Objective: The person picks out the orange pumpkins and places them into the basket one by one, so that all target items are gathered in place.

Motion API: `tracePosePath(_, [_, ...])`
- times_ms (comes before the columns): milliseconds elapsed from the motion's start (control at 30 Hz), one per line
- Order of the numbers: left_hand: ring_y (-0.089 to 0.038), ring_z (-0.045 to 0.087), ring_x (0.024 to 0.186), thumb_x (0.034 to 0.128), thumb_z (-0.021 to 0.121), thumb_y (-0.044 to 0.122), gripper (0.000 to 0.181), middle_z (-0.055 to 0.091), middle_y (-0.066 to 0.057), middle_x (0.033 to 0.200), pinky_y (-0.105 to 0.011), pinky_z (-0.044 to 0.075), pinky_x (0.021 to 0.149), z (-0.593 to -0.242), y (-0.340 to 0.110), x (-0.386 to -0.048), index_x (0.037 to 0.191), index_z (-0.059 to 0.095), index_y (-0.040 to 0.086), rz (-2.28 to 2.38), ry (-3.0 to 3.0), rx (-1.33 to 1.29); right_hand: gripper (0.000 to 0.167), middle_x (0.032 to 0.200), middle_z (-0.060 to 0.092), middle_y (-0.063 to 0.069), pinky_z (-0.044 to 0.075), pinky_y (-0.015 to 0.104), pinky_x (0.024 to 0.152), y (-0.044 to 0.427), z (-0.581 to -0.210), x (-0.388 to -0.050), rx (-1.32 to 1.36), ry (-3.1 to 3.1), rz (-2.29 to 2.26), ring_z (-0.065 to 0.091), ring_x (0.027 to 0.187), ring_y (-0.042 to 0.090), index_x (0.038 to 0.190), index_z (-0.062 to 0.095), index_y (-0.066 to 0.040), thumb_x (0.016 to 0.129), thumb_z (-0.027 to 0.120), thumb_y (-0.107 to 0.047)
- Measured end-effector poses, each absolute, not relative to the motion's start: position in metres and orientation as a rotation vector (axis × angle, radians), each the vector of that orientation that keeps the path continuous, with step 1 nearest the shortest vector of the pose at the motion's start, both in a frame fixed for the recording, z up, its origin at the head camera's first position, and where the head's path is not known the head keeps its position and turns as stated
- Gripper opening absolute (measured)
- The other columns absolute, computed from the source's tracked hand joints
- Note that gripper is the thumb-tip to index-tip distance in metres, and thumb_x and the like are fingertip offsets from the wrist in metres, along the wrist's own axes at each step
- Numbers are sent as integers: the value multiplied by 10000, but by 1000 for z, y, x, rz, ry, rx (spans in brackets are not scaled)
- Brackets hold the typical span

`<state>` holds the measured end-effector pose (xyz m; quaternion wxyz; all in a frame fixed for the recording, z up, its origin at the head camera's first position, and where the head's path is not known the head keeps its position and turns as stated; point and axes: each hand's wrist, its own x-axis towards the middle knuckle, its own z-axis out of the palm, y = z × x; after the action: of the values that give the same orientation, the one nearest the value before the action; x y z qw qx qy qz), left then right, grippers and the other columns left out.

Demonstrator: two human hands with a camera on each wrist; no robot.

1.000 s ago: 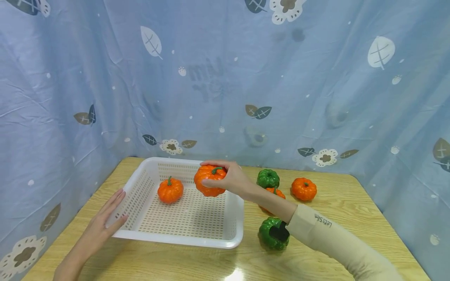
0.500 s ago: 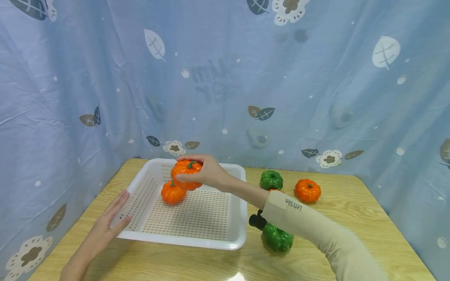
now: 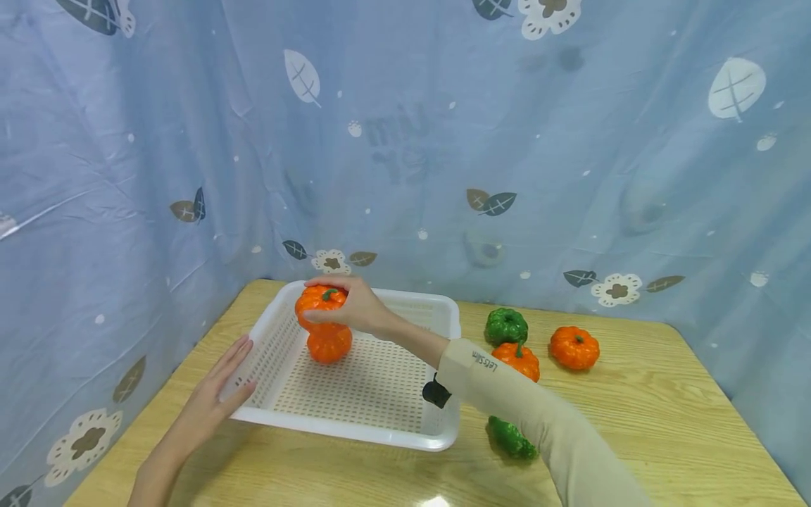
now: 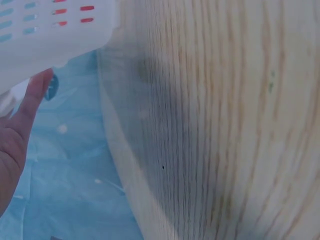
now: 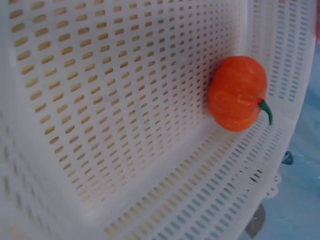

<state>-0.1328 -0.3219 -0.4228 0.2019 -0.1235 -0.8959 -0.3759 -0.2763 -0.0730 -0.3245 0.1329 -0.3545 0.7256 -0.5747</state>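
Blue leaf-print cloth curtain behind a wood-grain counter; your right hand grips a squat glossy orange pumpkin, stem upward, wider sideways; your left hand lies straight-fingered.

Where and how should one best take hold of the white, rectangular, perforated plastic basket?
Probably by the rim of the white plastic basket, at both short ends, coming from left and right: it is wide, and its walls slope outward.

"LetsSlim" print on right sleeve; faint letters on curtain illegible.
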Motion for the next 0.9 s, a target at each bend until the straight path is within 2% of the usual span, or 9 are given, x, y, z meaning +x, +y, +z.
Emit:
tracePosePath(67, [68, 128, 1359, 886, 638, 75, 651, 211, 92, 1552, -668, 177, 1054, -422, -322, -133, 1475, 360, 60, -1045, -2496, -352, 452, 1268, 562, -50, 547, 282, 767, -77, -328, -280, -1048, 2085, -1670, 592, 951, 145, 1229, 652, -183, 799, 783, -147])
tracePosePath(200, [46, 139, 1371, 885, 638, 70, 649, 217, 94, 1551, -386, 150, 1142, -421, -322, -133, 1473, 364, 64, -1028, -2489, -360, 448, 1239, 581, -63, 542, 285, 776, -86, -337, -287, -1088, 2067, -1684, 589, 961, 147, 1224, 652, -187, 798, 782, -138])
tracePosePath(267, [35, 141, 1375, 884, 639, 66, 651, 218, 94, 1550, -363, 142, 1136, -421, -322, -133, 1474, 364, 64, -1032, -2484, -364, 449, 1228, 585, -71, 538, 282, 778, -90, -344, -290, -1101, 2075, -1683, 581, 969, 141, 1224, 652, -198, 797, 783, -149])
tracePosePath(400, [42, 139, 1372, 876, 639, 52, 654, 213, 95, 1549, -607, 154, 1086, -423, -321, -132, 1469, 362, 44, -1064, -2472, -373, 472, 1194, 593, -96, 534, 269, 767, -96, -361, -293, -1098, 2111, -1666, 568, 966, 122, 1238, 647, -200, 789, 793, -182])
tracePosePath(533, [63, 136, 1370, 868, 641, 36, 648, 218, 97, 1547, -339, 146, 1134, -426, -320, -131, 1457, 372, 20, -1046, -2459, -387, 489, 1185, 604, -89, 528, 258, 783, -102, -374, -293, -1137, 2113, -1672, 570, 967, 113, 1246, 640, -164, 783, 797, -182])
tracePosePath(633, [55, 143, 1374, 866, 643, 32, 643, 227, 91, 1543, -123, 104, 1065, -426, -320, -131, 1452, 379, 15, -1017, -2452, -392, 499, 1196, 612, -76, 516, 244, 805, -106, -379, -292, -1204, 2131, -1664, 566, 979, 99, 1247, 636, -137, 777, 801, -173])
tracePosePath(733, [44, 151, 1374, 868, 642, 37, 640, 234, 79, 1541, -112, 110, 1055, -424, -319, -132, 1453, 381, 20, -1012, -2454, -386, 511, 1199, 612, -69, 507, 228, 814, -110, -382, -289, -1246, 2170, -1640, 557, 985, 83, 1247, 638, -134, 767, 809, -171])
tracePosePath(767, [40, 154, 1373, 870, 642, 41, 639, 236, 71, 1540, -189, 138, 1101, -424, -319, -132, 1453, 381, 21, -1014, -2456, -383, 514, 1207, 611, -64, 503, 223, 820, -111, -384, -288, -1264, 2175, -1641, 557, 993, 79, 1246, 637, -128, 764, 811, -166])
tracePosePath(900, [37, 159, 1373, 863, 644, 32, 638, 239, 70, 1539, -153, 152, 1087, -423, -319, -133, 1446, 387, 7, -1010, -2445, -394, 493, 1244, 610, 39, 491, 204, 836, -114, -385, -273, -1339, 2167, -1685, 569, 1025, 117, 1220, 641, -68, 756, 807, -95])
